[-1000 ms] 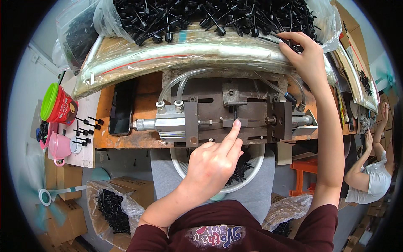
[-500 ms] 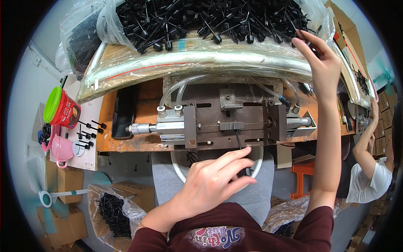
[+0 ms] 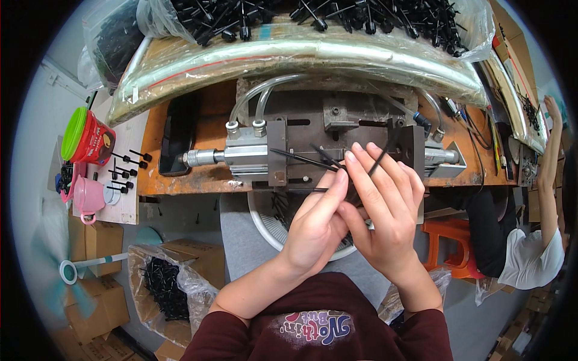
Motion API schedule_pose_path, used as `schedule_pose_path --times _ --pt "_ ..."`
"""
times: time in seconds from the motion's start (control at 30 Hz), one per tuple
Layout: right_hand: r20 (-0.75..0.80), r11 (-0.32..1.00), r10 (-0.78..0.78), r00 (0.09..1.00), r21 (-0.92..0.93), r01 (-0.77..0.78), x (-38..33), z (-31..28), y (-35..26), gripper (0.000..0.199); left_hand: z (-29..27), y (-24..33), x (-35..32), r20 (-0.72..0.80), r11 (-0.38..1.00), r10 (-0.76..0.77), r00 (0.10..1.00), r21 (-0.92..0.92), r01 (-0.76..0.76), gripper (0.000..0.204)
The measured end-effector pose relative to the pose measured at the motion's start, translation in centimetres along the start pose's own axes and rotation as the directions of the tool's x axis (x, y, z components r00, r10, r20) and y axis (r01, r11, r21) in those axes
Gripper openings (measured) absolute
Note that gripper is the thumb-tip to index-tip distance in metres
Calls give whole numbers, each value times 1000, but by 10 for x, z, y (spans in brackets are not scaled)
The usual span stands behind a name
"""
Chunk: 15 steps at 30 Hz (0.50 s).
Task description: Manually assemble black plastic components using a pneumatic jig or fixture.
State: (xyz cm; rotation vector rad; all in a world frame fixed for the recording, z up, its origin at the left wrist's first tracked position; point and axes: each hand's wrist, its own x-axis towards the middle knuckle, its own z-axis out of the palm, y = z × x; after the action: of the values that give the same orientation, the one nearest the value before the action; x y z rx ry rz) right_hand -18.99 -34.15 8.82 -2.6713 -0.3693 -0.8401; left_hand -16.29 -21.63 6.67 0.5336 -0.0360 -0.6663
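My left hand (image 3: 316, 231) and my right hand (image 3: 388, 219) meet over the front edge of the bench. Several black parts (image 3: 306, 159), each with a thin rod, stick out from between the fingers at different angles. My left thumb and fingers are closed round some of them. The right hand's fingers curl over others, and the parts' lower ends are hidden by the hands. Just behind stands a metal clamping fixture (image 3: 277, 153) with a silver cylinder (image 3: 245, 159) on its left. The hands cover the fixture's middle.
A heap of similar black parts (image 3: 367, 18) lies on a plastic-wrapped tray (image 3: 289, 57) at the back. Below the hands a white basket (image 3: 260, 222) rests on my lap. A red tub (image 3: 99, 141), a pink cup (image 3: 89, 198) and loose parts stand left. A co-worker (image 3: 533, 259) sits right.
My right hand has come down from the heap to meet my left hand. Black rods now show between both hands. The view has shifted a little.
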Motion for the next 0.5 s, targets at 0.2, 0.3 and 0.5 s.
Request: schedule_pose_path --times 0.2,0.3,0.5 --pt "8 990 -34 999 138 33 -19 -7 14 46 -10 -5 -4 -62 864 43 997 504 -6 31" --pt "40 955 5 999 297 -17 -22 -7 14 47 -17 -5 -3 -19 934 14 1000 357 -6 27" --pt "0 920 97 995 380 -90 -33 1 12 46 -14 2 -8 -53 941 -108 993 316 119 19"
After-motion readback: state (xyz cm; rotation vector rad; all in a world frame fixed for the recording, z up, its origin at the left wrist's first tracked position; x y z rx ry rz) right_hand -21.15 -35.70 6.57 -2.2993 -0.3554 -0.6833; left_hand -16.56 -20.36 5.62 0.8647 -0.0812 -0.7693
